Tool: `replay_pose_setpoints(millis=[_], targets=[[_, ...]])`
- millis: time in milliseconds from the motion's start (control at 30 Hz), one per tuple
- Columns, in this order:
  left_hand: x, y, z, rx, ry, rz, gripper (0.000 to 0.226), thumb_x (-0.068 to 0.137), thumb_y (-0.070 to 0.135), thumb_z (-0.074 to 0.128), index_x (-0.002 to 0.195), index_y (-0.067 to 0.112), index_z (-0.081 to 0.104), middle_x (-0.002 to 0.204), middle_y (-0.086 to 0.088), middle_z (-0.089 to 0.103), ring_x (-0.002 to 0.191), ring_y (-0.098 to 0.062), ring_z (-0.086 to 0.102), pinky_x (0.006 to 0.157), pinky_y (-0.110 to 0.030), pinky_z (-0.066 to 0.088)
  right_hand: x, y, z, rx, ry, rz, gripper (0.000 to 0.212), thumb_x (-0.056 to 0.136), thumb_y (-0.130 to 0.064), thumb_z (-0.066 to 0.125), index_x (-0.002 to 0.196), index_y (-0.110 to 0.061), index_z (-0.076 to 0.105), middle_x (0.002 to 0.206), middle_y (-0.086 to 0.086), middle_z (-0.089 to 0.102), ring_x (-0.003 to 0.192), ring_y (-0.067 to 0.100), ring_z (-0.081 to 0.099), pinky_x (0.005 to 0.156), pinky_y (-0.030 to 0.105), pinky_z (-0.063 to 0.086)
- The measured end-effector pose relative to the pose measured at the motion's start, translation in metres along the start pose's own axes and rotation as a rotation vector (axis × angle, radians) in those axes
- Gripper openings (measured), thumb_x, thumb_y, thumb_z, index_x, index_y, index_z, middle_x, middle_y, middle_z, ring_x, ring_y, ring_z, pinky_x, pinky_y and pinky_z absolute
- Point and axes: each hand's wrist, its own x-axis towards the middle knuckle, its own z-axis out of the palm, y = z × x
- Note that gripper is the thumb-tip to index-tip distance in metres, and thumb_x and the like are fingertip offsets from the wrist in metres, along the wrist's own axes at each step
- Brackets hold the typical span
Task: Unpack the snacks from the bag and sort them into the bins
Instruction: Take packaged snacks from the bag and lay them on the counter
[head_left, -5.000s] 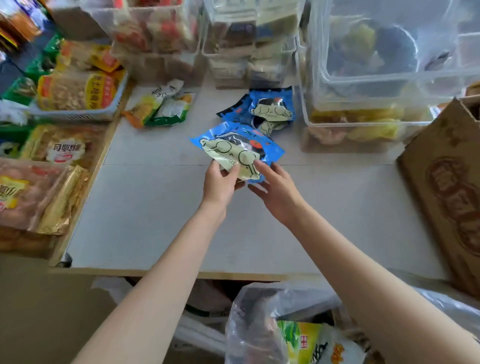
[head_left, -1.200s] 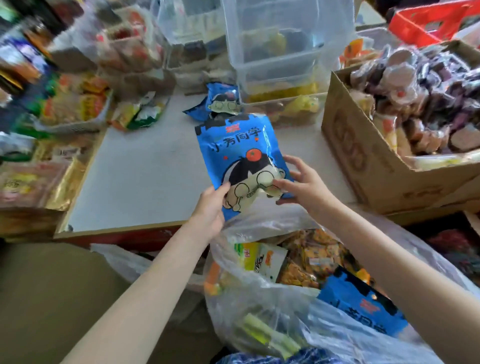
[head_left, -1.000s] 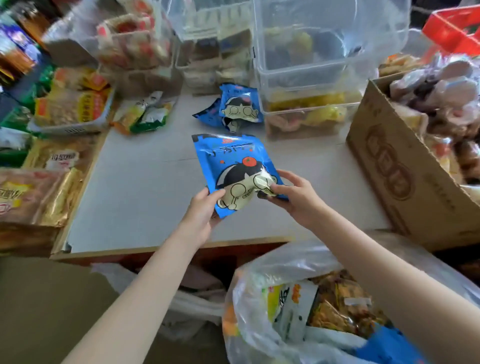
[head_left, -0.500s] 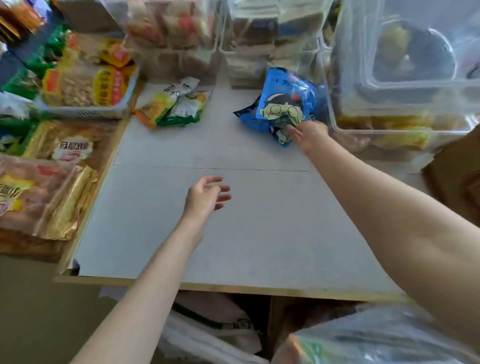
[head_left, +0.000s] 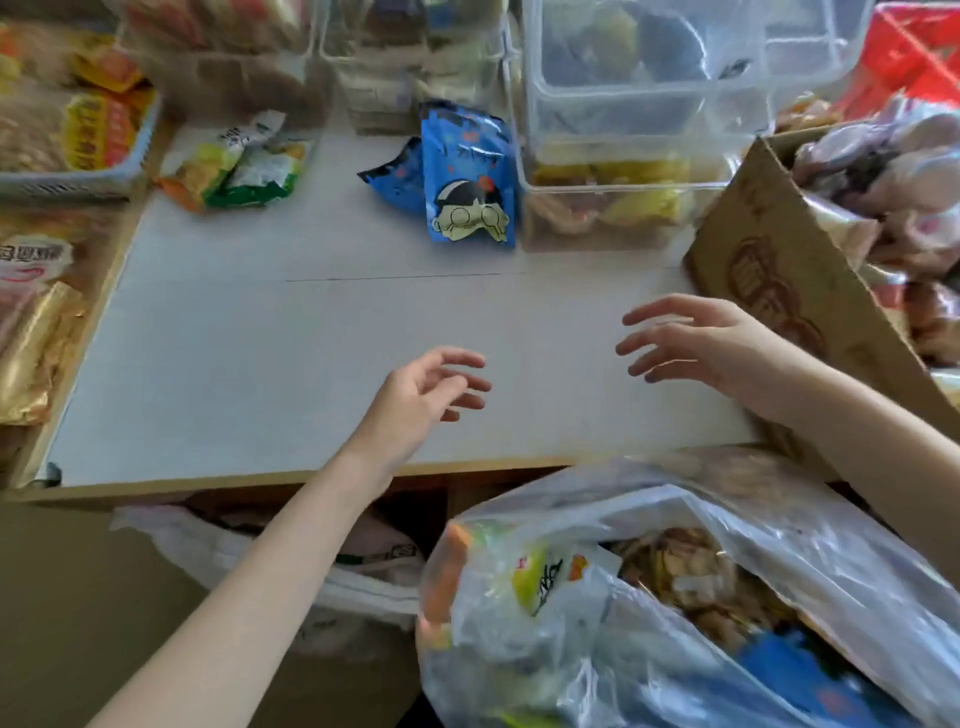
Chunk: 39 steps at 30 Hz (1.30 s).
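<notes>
Nothing is held in either grip. The left hand (head_left: 415, 395) is kept above the table (head_left: 249, 364) close to the middle of its near edge, its fingers loosely spread and lightly bent. The right hand (head_left: 696, 343) is held toward the right edge, fingers splayed and apart, just beside a cardboard box (head_left: 779, 270) filled with wrapped snacks.

A blue snack pack (head_left: 470, 176) with a cartoon face is propped upright at the far edge, leaned against a clear bin (head_left: 623, 208) in which yellow packets can be seen; a second blue pack (head_left: 395, 176) is tucked behind it on its left. Green and yellow packets (head_left: 234, 166) are laid near the far left corner, beside a pale basket (head_left: 78, 176) of snacks. More clear bins are stacked along the far edge.

Below the near edge, an open clear plastic bag (head_left: 675, 597) is seen, with assorted snacks left inside, among them a blue pack (head_left: 800, 675).
</notes>
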Motion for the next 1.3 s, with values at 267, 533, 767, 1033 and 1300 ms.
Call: replay_pose_setpoints(millis=[267, 533, 767, 1033, 1300], targets=[[-0.084, -0.034, 0.078, 0.896, -0.383, 0.221, 0.035, 0.082, 0.052, 0.047, 0.102, 0.034, 0.069, 0.112, 0.015, 0.063, 0.114, -0.002, 0.053, 0.103, -0.023, 0.033, -0.121, 0.1, -0.035, -0.9, -0.265, -0.2, 0.024, 0.09, -0.012, 0.06, 0.1, -0.033, 0.065, 0.099, -0.012, 0.068, 0.082, -0.005, 0.062, 0.078, 0.005, 0.044], [-0.11, -0.052, 0.107, 1.089, -0.382, 0.086, 0.043, 0.083, 0.062, 0.046, 0.103, 0.033, 0.071, 0.137, 0.015, 0.049, 0.14, -0.008, 0.024, 0.114, -0.039, 0.012, -0.144, 0.174, -0.048, -1.546, -0.415, -0.136, 0.044, 0.089, -0.021, 0.054, 0.132, -0.029, 0.047, 0.127, -0.006, 0.056, 0.124, 0.017, 0.044, 0.101, 0.03, 0.029], [-0.108, -0.042, 0.113, 0.907, -0.276, 0.057, 0.071, 0.067, 0.076, 0.055, 0.126, 0.037, 0.05, 0.126, 0.017, 0.057, 0.12, -0.004, 0.051, 0.109, -0.035, 0.031, -0.127, 0.116, -0.02, -0.898, -0.035, -0.58, 0.011, 0.089, -0.01, 0.06, 0.096, -0.006, 0.068, 0.088, 0.004, 0.067, 0.079, 0.018, 0.059, 0.064, 0.019, 0.033], [-0.093, -0.017, 0.112, 0.303, -0.005, 0.153, 0.018, 0.095, 0.016, 0.054, 0.095, 0.032, 0.061, 0.099, -0.001, 0.068, 0.098, -0.022, 0.062, 0.086, -0.037, 0.048, -0.102, 0.031, 0.009, -0.826, 0.162, -0.989, 0.018, 0.086, -0.011, 0.053, 0.095, -0.001, 0.065, 0.09, 0.009, 0.065, 0.082, 0.023, 0.058, 0.073, 0.026, 0.041], [-0.046, -0.01, 0.055, -0.282, 0.44, -0.041, 0.017, 0.099, 0.012, 0.042, 0.098, 0.016, 0.059, 0.087, 0.003, 0.065, 0.076, -0.012, 0.062, 0.063, -0.027, 0.05, -0.049, 0.04, 0.005, -0.44, 0.112, -0.304, 0.062, 0.081, -0.03, 0.07, 0.132, -0.01, 0.04, 0.117, 0.006, 0.052, 0.096, 0.015, 0.053, 0.082, 0.024, 0.043]])
